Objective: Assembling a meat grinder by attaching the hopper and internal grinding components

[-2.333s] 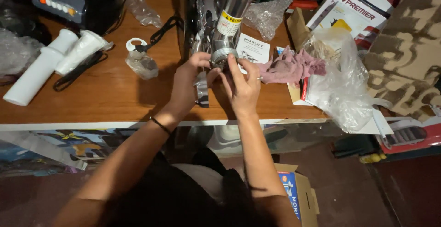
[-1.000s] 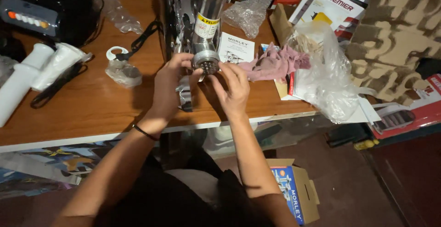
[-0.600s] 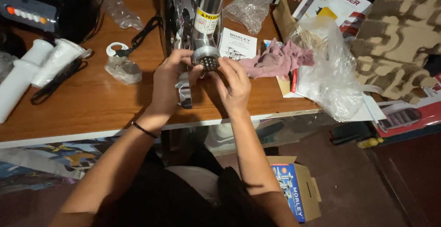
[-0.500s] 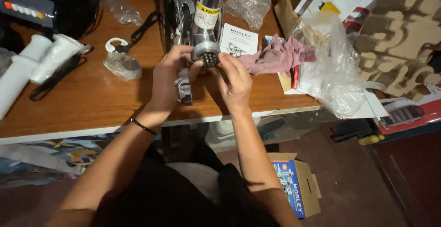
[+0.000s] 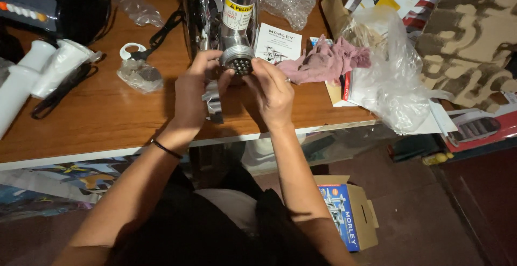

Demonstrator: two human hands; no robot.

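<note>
A shiny metal meat grinder (image 5: 226, 13) stands on the wooden table (image 5: 97, 115). Its round perforated plate (image 5: 238, 64) faces me at the end of the tube. My left hand (image 5: 191, 91) grips the left side of that end, fingers curled over the ring. My right hand (image 5: 272, 91) holds the right side, fingertips on the plate's edge. A yellow warning sticker (image 5: 238, 12) sits on the tube above.
A pink cloth (image 5: 326, 61), a booklet (image 5: 277, 42) and a crumpled clear plastic bag (image 5: 388, 77) lie to the right. White plastic parts (image 5: 37, 77), a black appliance (image 5: 48, 5) and cords sit at left. An open cardboard box (image 5: 344, 212) stands on the floor.
Both hands stay on the grinder's end, shifting grip slightly around the ring. The view has drifted a little; nothing else has moved.
</note>
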